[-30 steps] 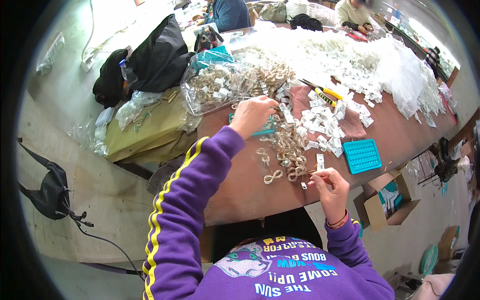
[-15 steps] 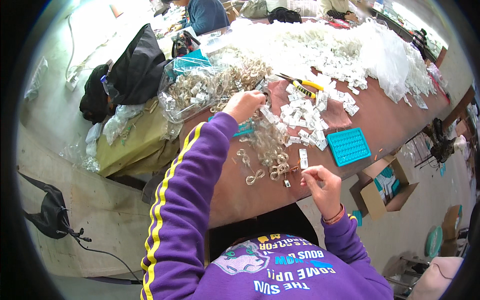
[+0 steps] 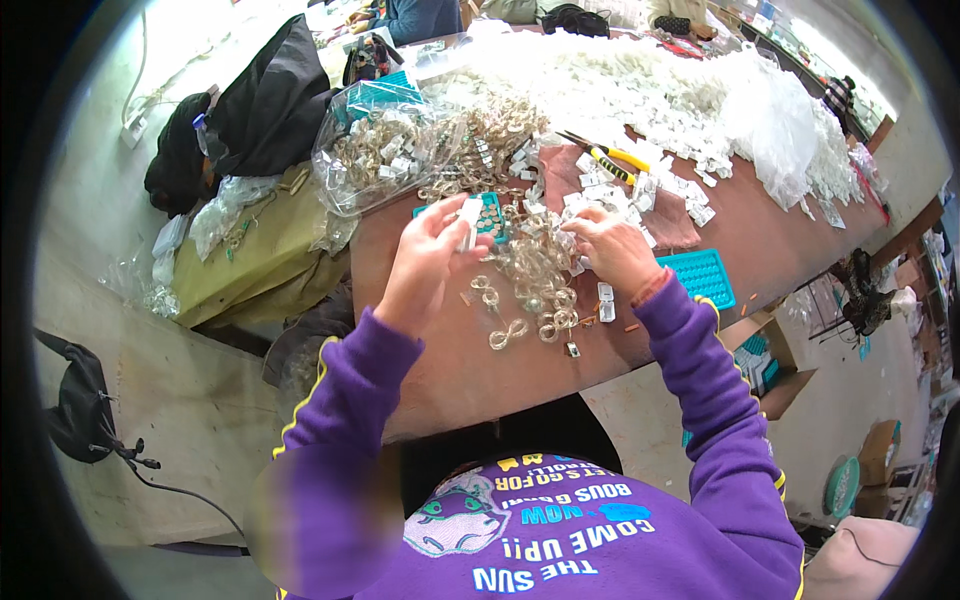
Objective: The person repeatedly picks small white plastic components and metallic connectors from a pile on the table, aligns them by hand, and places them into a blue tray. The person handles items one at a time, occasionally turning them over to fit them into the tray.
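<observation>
My left hand (image 3: 425, 262) is raised over the brown table (image 3: 440, 370) and holds a small clear packet (image 3: 469, 218) between thumb and fingers. My right hand (image 3: 612, 250) rests at the right edge of a heap of pale looped metal pieces (image 3: 535, 275), fingers curled among them; whether it grips one is hidden. A teal tray (image 3: 487, 215) lies just behind the packet. Loose looped pieces (image 3: 507, 333) lie near the table's front edge.
A clear bag of similar pieces (image 3: 385, 150) sits at the back left. A second teal tray (image 3: 702, 277) lies right of my right hand. Yellow-handled pliers (image 3: 612, 155) and a large mound of white packets (image 3: 650, 90) fill the far side. Other people sit beyond.
My left hand pulled back from the far pile toward me, now holding a clear packet. My right hand moved up from the table's front edge to the heap of looped pieces.
</observation>
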A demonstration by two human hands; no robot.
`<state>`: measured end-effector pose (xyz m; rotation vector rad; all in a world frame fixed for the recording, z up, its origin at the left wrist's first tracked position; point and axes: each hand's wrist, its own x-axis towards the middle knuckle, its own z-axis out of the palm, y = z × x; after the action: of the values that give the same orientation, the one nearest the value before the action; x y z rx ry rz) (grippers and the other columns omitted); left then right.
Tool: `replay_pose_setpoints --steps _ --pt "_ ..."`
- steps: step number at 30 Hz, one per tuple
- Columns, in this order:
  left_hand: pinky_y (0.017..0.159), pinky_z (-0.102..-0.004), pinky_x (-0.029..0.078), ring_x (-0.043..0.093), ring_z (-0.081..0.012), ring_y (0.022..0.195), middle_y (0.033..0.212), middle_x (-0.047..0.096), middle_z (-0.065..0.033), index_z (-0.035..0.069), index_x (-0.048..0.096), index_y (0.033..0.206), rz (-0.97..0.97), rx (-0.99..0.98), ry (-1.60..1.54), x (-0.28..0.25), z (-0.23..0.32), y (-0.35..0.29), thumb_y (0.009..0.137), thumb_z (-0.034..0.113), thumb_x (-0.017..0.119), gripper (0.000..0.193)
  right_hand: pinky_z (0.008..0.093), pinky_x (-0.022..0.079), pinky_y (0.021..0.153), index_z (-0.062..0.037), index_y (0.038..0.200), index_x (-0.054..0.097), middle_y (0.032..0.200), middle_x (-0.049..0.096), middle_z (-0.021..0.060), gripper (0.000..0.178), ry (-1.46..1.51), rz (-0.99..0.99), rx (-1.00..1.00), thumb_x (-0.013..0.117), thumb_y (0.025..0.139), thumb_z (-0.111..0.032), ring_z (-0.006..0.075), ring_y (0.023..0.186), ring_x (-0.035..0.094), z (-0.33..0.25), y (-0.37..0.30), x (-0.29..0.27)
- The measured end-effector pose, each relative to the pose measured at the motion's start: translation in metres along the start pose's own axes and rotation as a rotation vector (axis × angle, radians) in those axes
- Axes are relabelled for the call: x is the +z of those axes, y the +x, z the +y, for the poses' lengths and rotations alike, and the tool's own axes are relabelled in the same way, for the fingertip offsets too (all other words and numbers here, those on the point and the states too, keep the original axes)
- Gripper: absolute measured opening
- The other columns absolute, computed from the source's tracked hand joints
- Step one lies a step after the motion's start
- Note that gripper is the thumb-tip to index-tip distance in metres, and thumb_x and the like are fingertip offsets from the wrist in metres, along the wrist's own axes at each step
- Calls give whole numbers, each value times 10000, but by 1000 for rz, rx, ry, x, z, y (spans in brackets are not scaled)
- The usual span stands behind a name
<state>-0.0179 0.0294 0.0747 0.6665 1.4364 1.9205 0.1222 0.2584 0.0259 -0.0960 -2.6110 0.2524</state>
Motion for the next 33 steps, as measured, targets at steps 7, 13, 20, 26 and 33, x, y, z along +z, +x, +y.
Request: replay_pose_setpoints --steps 7,13,20,26,33 --pt "956 -346 519 611 -231 1039 1131 589 -126 -59 486 1268 69 -138 -466 -10 -11 -76 928 27 566 360 398 518 684 -77 835 629 867 642 55 81 143 -142 -64 677 787 -121 289 772 648 10 6 -22" --pt "953 -387 531 617 -304 1043 1073 630 -174 8 559 1088 128 -298 -870 9 -46 -116 925 49 554 168 242 526 680 16 946 642 872 703 94 85 635 -199 315 619 896 -49 119 789 699 5 2 -48" --pt "942 -379 523 608 -258 1011 995 628 -99 50 573 1071 49 -292 -982 18 -73 -131 926 56 555 146 286 545 817 -2 960 593 991 694 118 66 1144 49 536 594 944 -67 132 851 665 -8 7 -47" --pt "866 -341 530 589 -192 897 906 571 -48 59 539 1070 92 -258 -923 16 -74 -132 929 53 540 141 231 529 695 31 944 602 871 700 102 72 915 348 351 596 926 -38 122 749 672 -18 29 -34" --pt "827 -316 521 575 -161 864 905 559 -38 58 530 1079 141 -258 -809 11 -70 -136 955 107 515 134 263 560 753 47 950 617 823 687 94 98 739 429 407 586 924 -42 129 762 667 13 41 -27"
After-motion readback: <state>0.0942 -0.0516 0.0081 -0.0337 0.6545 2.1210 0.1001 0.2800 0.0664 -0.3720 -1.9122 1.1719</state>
